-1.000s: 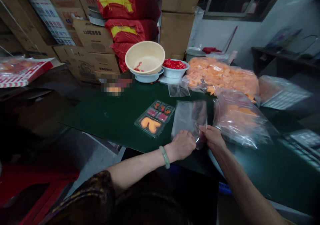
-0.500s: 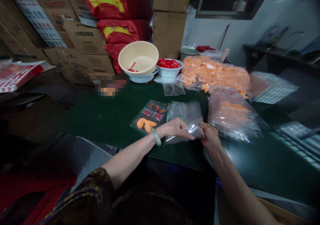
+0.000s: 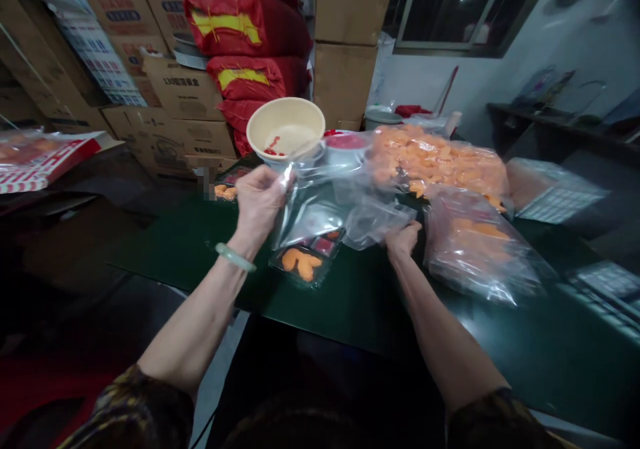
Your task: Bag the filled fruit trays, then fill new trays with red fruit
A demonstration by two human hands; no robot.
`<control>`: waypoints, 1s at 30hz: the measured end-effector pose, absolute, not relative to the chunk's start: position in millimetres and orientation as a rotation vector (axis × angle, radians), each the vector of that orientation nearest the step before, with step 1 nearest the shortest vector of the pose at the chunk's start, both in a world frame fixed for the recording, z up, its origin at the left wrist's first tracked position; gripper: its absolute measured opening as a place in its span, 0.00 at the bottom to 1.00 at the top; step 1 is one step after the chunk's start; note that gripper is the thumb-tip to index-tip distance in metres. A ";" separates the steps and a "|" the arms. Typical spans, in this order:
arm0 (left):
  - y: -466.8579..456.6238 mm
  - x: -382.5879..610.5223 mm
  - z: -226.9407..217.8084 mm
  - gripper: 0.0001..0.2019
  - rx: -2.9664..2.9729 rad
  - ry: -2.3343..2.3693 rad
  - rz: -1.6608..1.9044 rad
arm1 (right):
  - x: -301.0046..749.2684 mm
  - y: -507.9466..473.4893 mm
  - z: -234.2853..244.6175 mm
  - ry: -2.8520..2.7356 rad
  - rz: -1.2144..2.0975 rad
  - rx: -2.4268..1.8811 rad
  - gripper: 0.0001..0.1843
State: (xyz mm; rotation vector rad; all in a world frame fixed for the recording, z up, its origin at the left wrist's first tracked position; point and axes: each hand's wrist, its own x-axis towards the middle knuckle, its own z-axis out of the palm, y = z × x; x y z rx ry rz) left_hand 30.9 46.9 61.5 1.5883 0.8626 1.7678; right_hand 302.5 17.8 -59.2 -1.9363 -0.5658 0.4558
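My left hand (image 3: 260,199), with a pale bangle (image 3: 235,257) at its wrist, is raised and pinches the edge of a clear plastic bag (image 3: 313,212). The bag hangs out to the right, partly covering a dark compartment tray (image 3: 277,259). Orange pieces (image 3: 301,262) lie in the tray's front section, and dark red blocks show behind them. Low over the table, my right hand (image 3: 404,237) is closed on crumpled clear plastic (image 3: 373,221). Whether this is the same bag or separate ones I cannot tell.
On the green table (image 3: 200,236), a cream basin (image 3: 286,126) stands at the back. A large bag of orange pieces (image 3: 440,156) lies right of it, with filled clear bags (image 3: 480,246) in front. Another tray (image 3: 225,191) sits far left, and red sacks (image 3: 255,22) are stacked behind.
My left hand has moved up and left, drawing a clear bag away from my right hand and over the tray. My right hand has moved slightly up, still on clear plastic.
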 end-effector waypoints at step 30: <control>40.4 11.3 -49.5 0.13 2.356 1.597 0.605 | 179.6 11.4 -40.4 -0.577 1.168 -1.644 0.10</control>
